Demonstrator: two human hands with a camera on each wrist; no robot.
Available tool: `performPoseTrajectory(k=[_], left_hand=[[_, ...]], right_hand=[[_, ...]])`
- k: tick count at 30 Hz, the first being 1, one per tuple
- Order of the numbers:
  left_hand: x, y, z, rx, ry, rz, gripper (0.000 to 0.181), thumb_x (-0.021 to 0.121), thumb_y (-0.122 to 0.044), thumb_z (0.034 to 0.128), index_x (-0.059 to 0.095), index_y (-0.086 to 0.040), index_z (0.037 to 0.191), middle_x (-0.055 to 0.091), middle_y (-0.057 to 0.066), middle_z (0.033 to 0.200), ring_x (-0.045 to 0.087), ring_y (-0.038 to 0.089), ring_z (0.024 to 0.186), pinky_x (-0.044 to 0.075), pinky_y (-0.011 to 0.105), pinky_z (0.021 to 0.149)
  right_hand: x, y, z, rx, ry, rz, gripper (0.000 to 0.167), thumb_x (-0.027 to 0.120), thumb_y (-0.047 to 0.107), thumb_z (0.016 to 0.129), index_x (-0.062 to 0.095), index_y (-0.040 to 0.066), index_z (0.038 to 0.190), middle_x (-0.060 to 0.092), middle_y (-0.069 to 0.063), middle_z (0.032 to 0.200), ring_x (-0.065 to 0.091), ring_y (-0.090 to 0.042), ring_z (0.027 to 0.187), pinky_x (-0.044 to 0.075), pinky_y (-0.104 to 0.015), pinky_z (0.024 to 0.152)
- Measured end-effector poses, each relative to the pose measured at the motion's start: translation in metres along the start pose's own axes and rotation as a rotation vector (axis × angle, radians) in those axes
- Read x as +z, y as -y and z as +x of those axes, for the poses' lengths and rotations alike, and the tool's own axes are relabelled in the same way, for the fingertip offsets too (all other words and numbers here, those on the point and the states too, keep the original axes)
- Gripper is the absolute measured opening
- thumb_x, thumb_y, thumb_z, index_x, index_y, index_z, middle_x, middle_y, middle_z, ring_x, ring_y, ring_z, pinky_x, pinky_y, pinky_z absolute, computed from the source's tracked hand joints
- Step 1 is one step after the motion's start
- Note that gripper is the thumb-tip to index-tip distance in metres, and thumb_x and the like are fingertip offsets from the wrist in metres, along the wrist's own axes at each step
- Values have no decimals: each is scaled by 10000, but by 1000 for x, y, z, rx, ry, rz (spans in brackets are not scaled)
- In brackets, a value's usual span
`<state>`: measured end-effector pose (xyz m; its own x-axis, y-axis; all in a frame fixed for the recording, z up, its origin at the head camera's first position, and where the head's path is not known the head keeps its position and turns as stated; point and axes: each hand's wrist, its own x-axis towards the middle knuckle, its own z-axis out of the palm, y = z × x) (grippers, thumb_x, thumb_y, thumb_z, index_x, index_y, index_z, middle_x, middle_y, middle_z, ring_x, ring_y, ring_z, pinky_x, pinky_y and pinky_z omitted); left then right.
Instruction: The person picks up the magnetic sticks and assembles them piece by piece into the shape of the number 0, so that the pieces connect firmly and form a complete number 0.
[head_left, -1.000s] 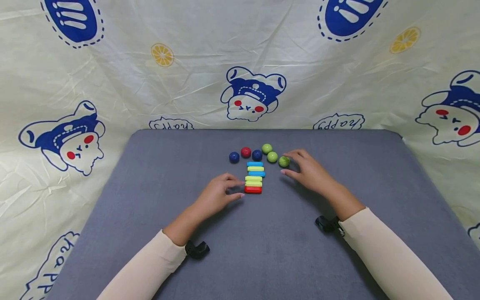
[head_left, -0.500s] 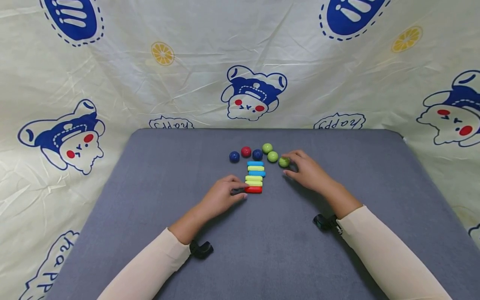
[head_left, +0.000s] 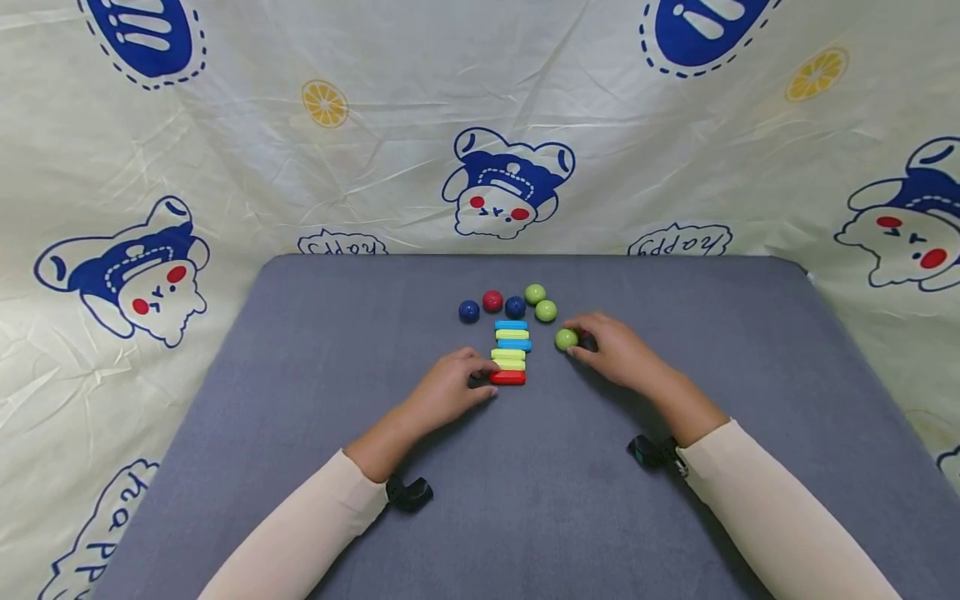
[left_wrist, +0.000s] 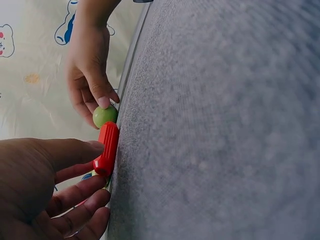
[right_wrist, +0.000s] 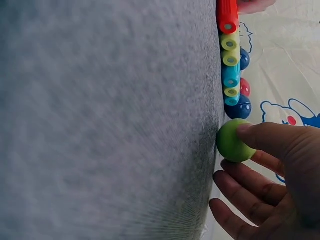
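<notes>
left hand pinching a red stick at the row's near end, yellow and blue sticks behind it, right hand gripping a green ball to their right, blue, red and green balls beyond, cartoon-printed sheet

Colour is split among three lime-green balls, two navy balls, one red ball, one red bar, three pale-yellow bars and two sky-blue bars. The tabletop is covered in grey. The cream backdrop is printed with blue-capped, red-cheeked cartoon animals and orange citrus slices.
</notes>
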<state>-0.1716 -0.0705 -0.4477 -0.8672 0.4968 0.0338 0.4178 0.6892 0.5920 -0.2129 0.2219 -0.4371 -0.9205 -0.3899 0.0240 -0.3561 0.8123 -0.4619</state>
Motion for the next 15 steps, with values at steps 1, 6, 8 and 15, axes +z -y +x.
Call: performPoseTrajectory(k=[1, 6, 8, 15], left_hand=[[1, 0, 1, 7, -2, 5, 281, 749, -221, 930, 736, -116, 1190, 670, 41, 1087, 632, 170, 994, 538, 356, 905], [2, 0, 3, 35, -6, 23, 224, 749, -231, 929, 752, -109, 1116, 674, 24, 1021, 627, 153, 953, 531, 329, 870], [2, -1, 3, 36, -7, 30, 224, 754, -240, 925, 754, -106, 1103, 668, 20, 995, 617, 147, 923, 525, 315, 840], [2, -1, 4, 0, 11, 31, 207, 743, -220, 932, 758, -80, 1083, 661, 26, 971, 583, 116, 822, 481, 248, 724]], right_hand=[[0, 1, -1, 0, 2, 1, 399, 684, 155, 966, 618, 20, 1335, 628, -207, 1297, 601, -348, 1170, 461, -552, 1026], [0, 7, -10, 0, 9, 9, 387, 697, 158, 960, 633, 34, 1321, 641, -194, 1292, 611, -347, 1178, 467, -555, 1028], [0, 9, -13, -4, 14, 10, 386, 697, 160, 960, 634, 37, 1321, 643, -192, 1290, 612, -350, 1182, 468, -557, 1027], [3, 18, -21, 6, 54, 17, 387, 704, 187, 958, 641, 55, 1316, 650, -161, 1271, 614, -321, 1170, 479, -546, 1025]])
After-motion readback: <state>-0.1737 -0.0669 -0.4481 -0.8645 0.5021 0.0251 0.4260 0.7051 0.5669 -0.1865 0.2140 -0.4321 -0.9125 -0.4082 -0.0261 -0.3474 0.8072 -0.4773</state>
